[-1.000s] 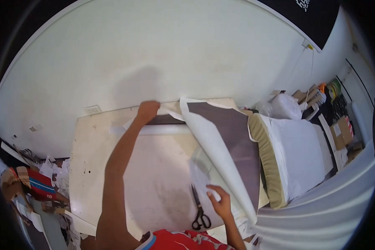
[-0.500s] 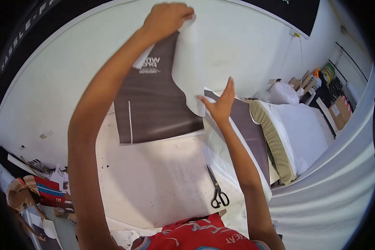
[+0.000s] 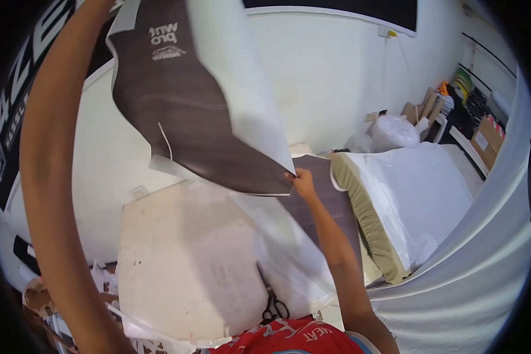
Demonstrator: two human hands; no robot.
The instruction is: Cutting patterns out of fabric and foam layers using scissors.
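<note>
A broad pale wooden tabletop with dark specks (image 3: 159, 253) sits below the large dark grey-brown sheet with white printing and a white reverse (image 3: 183, 106), which hangs in the air before the wall, its right side folded over to show white. Right of it is a thick olive-edged, white-topped stack (image 3: 419, 200), beside a second dark flat sheet (image 3: 312, 206) on the table. The left forearm (image 3: 50, 147) reaches up past the top of the view, so I cannot tell what the left hand's fingers do. The right hand (image 3: 302, 182) pinches the sheet's lower right corner between thumb and fingers. The sheet looks light, floppy and smooth, likely to crease if bunched; opposite corners or edges seem the best hold. Black-handled metal scissors (image 3: 269, 290) lie on the table's near side.
</note>
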